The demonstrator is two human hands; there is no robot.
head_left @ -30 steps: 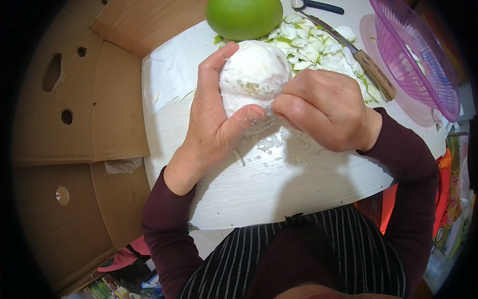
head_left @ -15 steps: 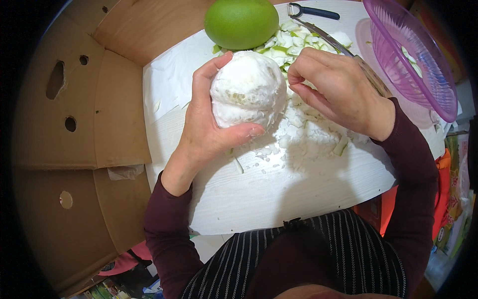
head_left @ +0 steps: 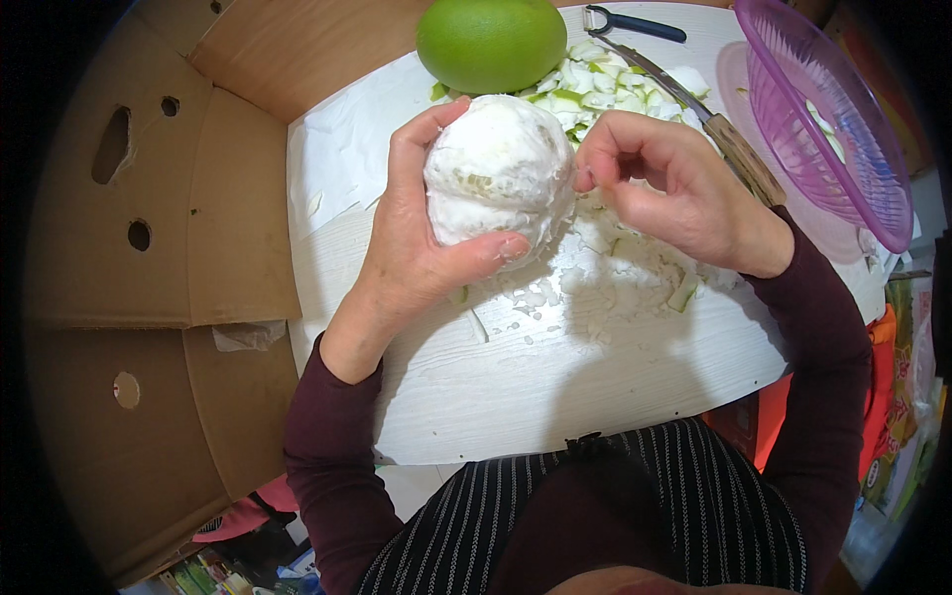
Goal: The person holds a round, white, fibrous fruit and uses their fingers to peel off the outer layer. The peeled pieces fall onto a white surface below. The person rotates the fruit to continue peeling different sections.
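The left hand (head_left: 416, 248) cups a peeled white pomelo (head_left: 499, 174) from its left side and below, fingers curled over the top and the thumb pressed across the lower front, so the fruit is lifted off the white table (head_left: 555, 387) and held near the middle of the view. The right hand (head_left: 674, 188) sits just beside the fruit on its right, thumb and forefinger brought together in a pinch at the fruit's right edge, apparently on a shred of white pith, though what lies between the fingertips is too small to tell; the other fingers are loosely curled. The pomelo is close to round, a little taller than wide, and both hands meet it: the left bears it, the right touches only its flank. Below and to the right of the hands, white pith scraps (head_left: 615, 297) are scattered on the table. Farther off lie a heap of green rind pieces (head_left: 595, 89), a whole green pomelo (head_left: 491, 42), a knife with a wooden handle (head_left: 734, 149), a peeler (head_left: 635, 22) and a purple plastic basket (head_left: 823, 119). Cardboard boxes (head_left: 178, 228) stand at the left.
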